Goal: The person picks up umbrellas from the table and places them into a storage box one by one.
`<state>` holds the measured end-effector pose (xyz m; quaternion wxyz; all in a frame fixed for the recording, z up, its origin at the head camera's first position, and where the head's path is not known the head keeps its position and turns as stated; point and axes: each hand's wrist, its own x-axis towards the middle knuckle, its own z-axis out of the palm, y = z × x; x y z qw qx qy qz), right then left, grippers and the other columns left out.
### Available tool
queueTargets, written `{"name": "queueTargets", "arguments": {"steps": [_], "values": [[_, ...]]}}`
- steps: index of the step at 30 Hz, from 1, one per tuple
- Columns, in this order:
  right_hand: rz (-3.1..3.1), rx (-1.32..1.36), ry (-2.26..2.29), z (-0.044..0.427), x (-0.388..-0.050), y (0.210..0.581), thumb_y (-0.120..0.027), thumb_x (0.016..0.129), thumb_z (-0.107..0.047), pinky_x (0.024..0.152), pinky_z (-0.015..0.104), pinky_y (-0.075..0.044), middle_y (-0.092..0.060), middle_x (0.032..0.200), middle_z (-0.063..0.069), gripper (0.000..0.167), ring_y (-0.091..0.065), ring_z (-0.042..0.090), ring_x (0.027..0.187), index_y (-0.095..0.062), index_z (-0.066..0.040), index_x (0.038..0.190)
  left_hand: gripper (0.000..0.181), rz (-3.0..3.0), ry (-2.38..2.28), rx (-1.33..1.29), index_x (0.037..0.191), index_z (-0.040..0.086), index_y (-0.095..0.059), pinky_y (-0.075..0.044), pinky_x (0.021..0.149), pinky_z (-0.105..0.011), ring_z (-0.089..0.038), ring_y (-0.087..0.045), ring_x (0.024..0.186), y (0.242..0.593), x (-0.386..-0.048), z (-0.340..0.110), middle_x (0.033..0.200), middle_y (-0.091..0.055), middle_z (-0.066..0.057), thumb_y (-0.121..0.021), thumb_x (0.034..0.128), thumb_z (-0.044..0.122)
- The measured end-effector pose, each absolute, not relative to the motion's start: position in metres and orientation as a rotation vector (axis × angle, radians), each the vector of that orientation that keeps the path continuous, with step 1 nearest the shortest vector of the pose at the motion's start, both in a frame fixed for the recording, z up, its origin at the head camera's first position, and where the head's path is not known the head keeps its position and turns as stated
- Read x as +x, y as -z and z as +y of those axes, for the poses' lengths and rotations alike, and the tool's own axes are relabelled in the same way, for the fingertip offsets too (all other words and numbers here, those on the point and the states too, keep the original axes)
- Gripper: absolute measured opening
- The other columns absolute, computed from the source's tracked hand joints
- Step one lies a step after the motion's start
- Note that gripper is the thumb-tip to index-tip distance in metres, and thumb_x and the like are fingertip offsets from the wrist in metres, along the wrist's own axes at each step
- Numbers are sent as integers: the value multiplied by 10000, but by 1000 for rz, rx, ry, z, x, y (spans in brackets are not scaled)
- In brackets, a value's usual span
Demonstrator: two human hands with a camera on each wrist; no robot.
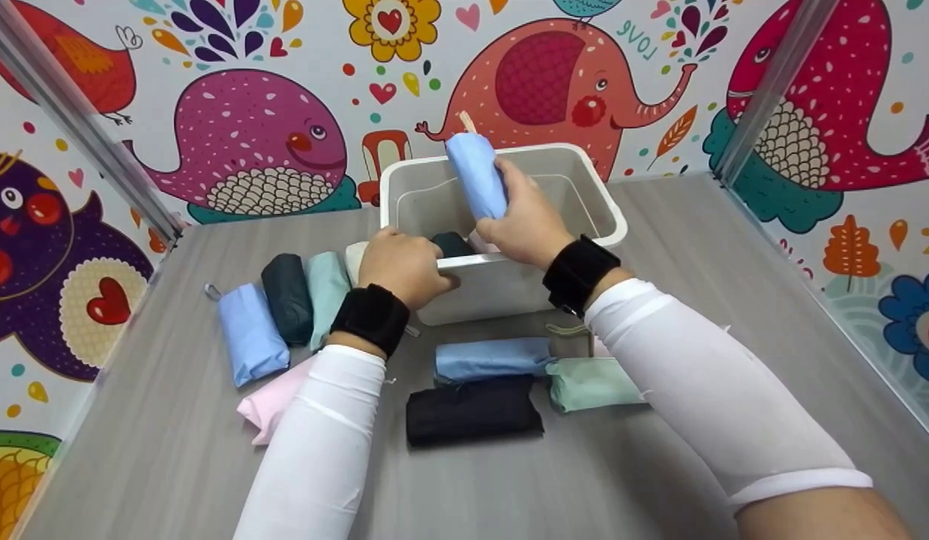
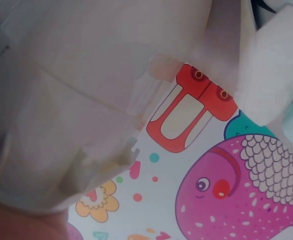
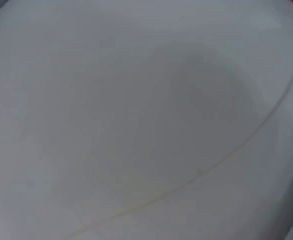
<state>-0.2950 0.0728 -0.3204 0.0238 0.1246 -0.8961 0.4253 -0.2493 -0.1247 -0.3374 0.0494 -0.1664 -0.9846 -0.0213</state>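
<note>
In the head view my right hand (image 1: 533,219) grips a light blue folded umbrella (image 1: 475,169), tilted, with a pale strap at its top end. It is held above the opening of a white plastic bin (image 1: 479,296). My left hand (image 1: 401,266) grips the bin's near rim at the left, fingers curled over it. Inside the bin a dark green bundle (image 1: 452,244) shows beside a pale pink one (image 1: 480,243), both partly hidden. Pale bin walls fill much of the left wrist view and nearly all of the right wrist view.
Left of the bin lie folded umbrellas: blue (image 1: 252,330), dark green (image 1: 288,298), pale green (image 1: 327,292) and pink (image 1: 273,401). In front lie a blue (image 1: 494,358), a black (image 1: 471,411) and a mint one (image 1: 591,384). A patterned wall (image 1: 404,82) stands behind.
</note>
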Motion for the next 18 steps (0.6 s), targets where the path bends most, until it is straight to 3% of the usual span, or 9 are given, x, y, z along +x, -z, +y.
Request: {"name": "queueTargets", "arguments": {"steps": [18], "values": [[-2915,435,-1085,70,-295,324,-766,832,-268,1127,496,-455,-497,1544,187,967,-560,314,1272,-276,-101,1648,398,-2988,47,-512,938,110,-826,-444,1101,-457,-272,-735,882,338,-249,-124,779,-771,-51,-751,910,500]]}}
